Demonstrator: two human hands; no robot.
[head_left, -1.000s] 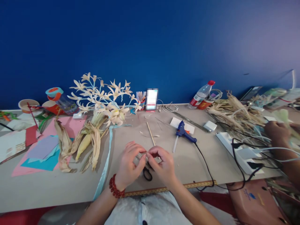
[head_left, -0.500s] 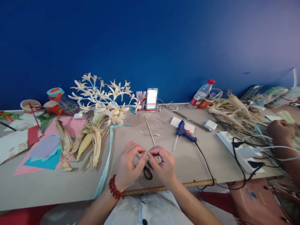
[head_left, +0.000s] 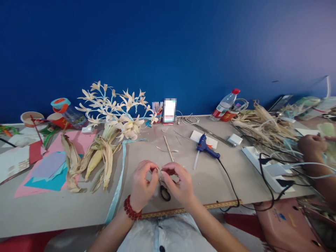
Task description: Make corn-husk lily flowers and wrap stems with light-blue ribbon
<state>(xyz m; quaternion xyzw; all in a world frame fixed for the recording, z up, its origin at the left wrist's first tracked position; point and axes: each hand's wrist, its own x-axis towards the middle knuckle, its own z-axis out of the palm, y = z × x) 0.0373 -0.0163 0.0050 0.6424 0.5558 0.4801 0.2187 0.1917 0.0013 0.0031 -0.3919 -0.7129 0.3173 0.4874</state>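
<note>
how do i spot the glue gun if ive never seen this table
From the blue wall, come down to the grey table. Beyond the right hand and further right, the glue gun lies partly over a white card. Its dark blue body, with a pale stick poking out and a black cord, sets it apart from the white power strip nearby.

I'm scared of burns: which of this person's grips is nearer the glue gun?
Right. The right grip is to the near-left of the glue gun, not touching it; the left grip is farther left.
</note>
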